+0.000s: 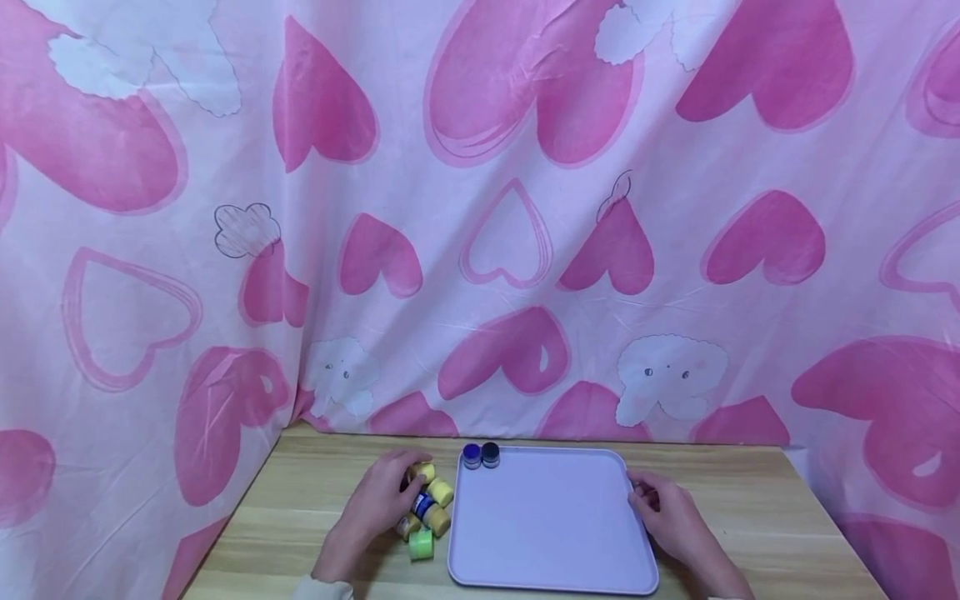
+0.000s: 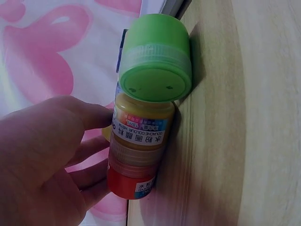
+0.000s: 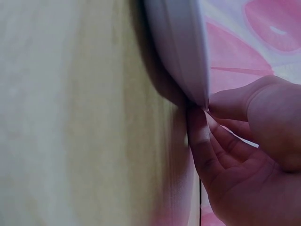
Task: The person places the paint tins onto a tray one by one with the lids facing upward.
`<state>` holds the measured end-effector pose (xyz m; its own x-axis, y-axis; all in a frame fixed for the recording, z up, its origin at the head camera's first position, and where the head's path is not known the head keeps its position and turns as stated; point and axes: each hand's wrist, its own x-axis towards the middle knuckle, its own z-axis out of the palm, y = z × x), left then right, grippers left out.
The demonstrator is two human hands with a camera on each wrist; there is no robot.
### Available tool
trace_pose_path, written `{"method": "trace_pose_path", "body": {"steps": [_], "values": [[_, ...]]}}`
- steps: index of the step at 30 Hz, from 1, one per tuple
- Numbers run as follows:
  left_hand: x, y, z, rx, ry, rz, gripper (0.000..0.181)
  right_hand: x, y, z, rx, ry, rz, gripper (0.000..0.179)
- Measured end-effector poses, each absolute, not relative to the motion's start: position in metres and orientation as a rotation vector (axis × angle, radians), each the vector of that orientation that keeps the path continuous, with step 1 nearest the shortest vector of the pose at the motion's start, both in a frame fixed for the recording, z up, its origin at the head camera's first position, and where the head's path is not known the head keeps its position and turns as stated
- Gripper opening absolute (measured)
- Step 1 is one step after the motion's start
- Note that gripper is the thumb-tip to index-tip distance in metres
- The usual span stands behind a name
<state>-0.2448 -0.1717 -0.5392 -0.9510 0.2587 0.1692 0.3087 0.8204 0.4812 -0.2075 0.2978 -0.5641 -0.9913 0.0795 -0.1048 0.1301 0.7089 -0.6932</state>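
My left hand [image 1: 381, 493] reaches over a cluster of small paint jars left of the tray, its thumb and index finger spread around a yellow paint jar [image 1: 424, 473]. In the left wrist view, a green-lidded jar [image 2: 157, 56], a tan jar [image 2: 143, 122] and a red jar [image 2: 127, 181] are in front; the fingertips disappear behind them. My right hand [image 1: 666, 510] pinches the right rim of a pale lilac tray [image 1: 551, 517] between thumb and fingers, also seen close up in the right wrist view.
A purple-capped jar [image 1: 471, 455] and a black-capped jar [image 1: 491, 454] stand side by side in the tray's far left corner. Another yellow jar [image 1: 441, 492] lies against the cluster. Behind the wooden table [image 1: 300, 475] hangs a pink heart-patterned curtain [image 1: 510, 317].
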Motion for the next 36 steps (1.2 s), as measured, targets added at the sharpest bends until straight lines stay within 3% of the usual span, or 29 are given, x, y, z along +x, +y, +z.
{"method": "trace_pose_path", "body": {"steps": [23, 36], "values": [[-0.25, -0.16, -0.535, -0.473, -2.752, -1.101, 0.032, -0.205, 0.296, -0.563, 0.161, 2.853, -1.175, 0.045], [-0.256, -0.143, -0.541, -0.622, -2.633, -1.25, 0.031, -0.204, 0.296, -0.563, 0.153, 2.844, -1.195, 0.044]]}}
